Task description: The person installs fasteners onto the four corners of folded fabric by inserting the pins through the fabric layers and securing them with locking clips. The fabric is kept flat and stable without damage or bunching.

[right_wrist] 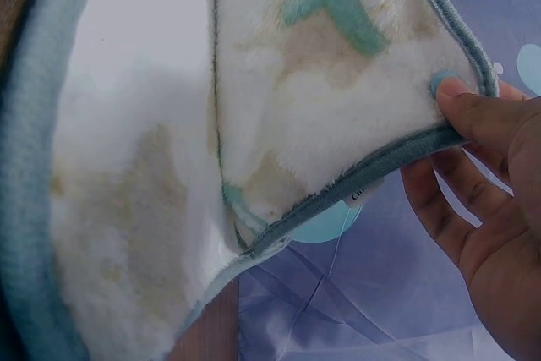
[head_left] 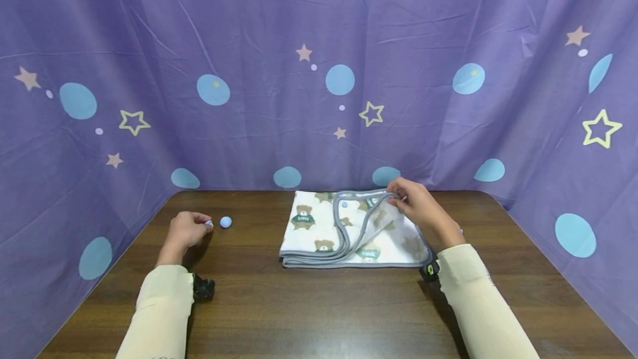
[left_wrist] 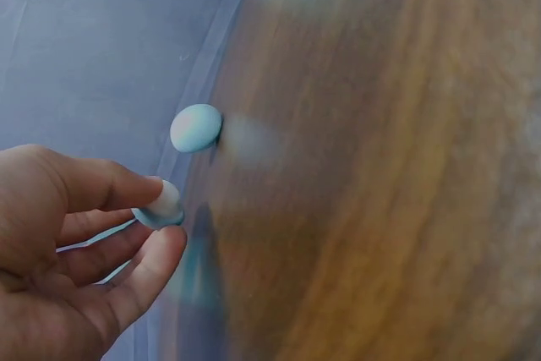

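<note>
From the head camera, the left hand [head_left: 185, 231] pinches a small ball [head_left: 209, 223] at its fingertips, low over the wooden table [head_left: 249, 303]. A pale blue second ball [head_left: 226, 222] sits on the table just to the right of that pinch. Well to the right lies a folded blanket [head_left: 309, 231], white with brown bears and a grey border. The right hand [head_left: 416, 204] grips a corner of its upper layer, raised above the rest. Left of this grip, a small blue dot [head_left: 345, 204] shows on the blanket; I cannot tell whether it is a ball. Behind both hands hangs a purple curtain [head_left: 259, 32] with stars and blue circles.

From the left wrist, the ball is between thumb and forefinger, with the other fingers spread loosely below. The second ball rests beyond the fingertips, apart from them.

From the right wrist, the thumb lies over the blanket's corner and the fingers are behind it. The cloth slopes away from the grip, and a white tag [right_wrist: 365, 192] pokes out below the hem, near the fingers.
</note>
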Demonstrator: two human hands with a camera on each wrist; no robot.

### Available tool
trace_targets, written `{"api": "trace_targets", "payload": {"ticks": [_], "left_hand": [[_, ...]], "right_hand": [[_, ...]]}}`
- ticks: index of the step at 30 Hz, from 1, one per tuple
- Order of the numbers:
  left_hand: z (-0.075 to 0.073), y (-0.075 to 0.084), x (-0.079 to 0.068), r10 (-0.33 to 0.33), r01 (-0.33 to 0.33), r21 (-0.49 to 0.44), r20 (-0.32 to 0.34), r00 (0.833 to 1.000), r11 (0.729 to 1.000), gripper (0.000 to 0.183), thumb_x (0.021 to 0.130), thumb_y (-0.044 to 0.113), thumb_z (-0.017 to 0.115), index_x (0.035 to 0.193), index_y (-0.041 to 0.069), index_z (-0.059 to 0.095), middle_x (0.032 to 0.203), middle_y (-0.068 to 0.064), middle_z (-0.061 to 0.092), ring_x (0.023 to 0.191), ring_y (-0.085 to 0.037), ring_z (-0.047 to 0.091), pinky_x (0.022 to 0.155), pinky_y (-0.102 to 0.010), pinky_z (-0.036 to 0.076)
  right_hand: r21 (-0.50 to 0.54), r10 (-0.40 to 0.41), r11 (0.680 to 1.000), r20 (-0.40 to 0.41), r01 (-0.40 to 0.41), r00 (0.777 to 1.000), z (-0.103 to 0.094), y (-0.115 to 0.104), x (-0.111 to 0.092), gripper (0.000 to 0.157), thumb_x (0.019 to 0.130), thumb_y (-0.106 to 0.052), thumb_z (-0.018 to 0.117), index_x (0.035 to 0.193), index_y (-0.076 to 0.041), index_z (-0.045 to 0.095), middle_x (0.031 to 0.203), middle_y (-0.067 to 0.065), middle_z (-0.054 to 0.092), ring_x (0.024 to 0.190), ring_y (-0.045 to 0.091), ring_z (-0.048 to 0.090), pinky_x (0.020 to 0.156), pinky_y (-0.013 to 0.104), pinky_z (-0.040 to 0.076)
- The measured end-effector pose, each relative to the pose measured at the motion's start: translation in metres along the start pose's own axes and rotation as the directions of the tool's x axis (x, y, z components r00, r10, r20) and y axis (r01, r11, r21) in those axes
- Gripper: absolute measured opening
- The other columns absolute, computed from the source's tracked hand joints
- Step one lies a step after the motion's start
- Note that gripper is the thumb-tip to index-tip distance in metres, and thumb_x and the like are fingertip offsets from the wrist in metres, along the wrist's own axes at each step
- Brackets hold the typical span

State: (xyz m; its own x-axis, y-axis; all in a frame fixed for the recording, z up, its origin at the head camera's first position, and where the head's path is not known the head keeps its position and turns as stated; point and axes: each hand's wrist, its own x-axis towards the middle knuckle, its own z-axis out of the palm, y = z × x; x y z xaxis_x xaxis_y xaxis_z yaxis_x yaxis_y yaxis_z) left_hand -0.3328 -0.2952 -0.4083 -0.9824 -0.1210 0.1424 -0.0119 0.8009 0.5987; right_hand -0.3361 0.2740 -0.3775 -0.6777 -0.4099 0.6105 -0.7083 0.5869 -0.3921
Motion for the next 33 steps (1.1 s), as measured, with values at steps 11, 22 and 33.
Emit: {"api": "trace_targets", "payload": {"ticks": [11,22,33], "left_hand": [[-0.001,0.028,0.013,0.041,-0.044,-0.039,-0.078,0.996,0.998,0.03,0.088,0.015,0.068,0.11,-0.003,0.074,0.111,-0.024,0.072,0.109,-0.043,0.062,0.087,-0.047,0.051],[0.016,0.096,0.024,0.059,-0.022,-0.394,0.081,0.995,0.919,0.036,0.099,0.016,0.066,0.128,-0.005,0.066,0.126,-0.024,0.067,0.107,-0.031,0.071,0.095,-0.04,0.056],[0.062,0.148,0.033,0.159,-0.055,-0.56,0.14,0.977,0.827,0.032,0.095,0.004,0.067,0.122,-0.013,0.066,0.116,-0.022,0.069,0.106,-0.037,0.069,0.094,-0.042,0.057]], "right_hand": [[0.016,0.003,1.0,0.004,-0.003,1.0,0.0,-0.002,0.001,0.02,0.087,0.009,0.076,0.098,-0.005,0.066,0.091,0.004,0.07,0.08,0.017,0.067,0.069,0.031,0.057],[-0.001,0.0,1.0,0.0,0.0,1.0,-0.003,-0.006,0.002,0.021,0.088,0.009,0.075,0.098,-0.007,0.066,0.096,0.007,0.072,0.086,0.021,0.068,0.073,0.039,0.058],[-0.002,0.006,1.0,0.008,-0.006,1.0,-0.004,-0.01,0.001,0.021,0.088,0.008,0.075,0.098,-0.008,0.067,0.097,0.005,0.072,0.086,0.019,0.067,0.075,0.04,0.058]]}}
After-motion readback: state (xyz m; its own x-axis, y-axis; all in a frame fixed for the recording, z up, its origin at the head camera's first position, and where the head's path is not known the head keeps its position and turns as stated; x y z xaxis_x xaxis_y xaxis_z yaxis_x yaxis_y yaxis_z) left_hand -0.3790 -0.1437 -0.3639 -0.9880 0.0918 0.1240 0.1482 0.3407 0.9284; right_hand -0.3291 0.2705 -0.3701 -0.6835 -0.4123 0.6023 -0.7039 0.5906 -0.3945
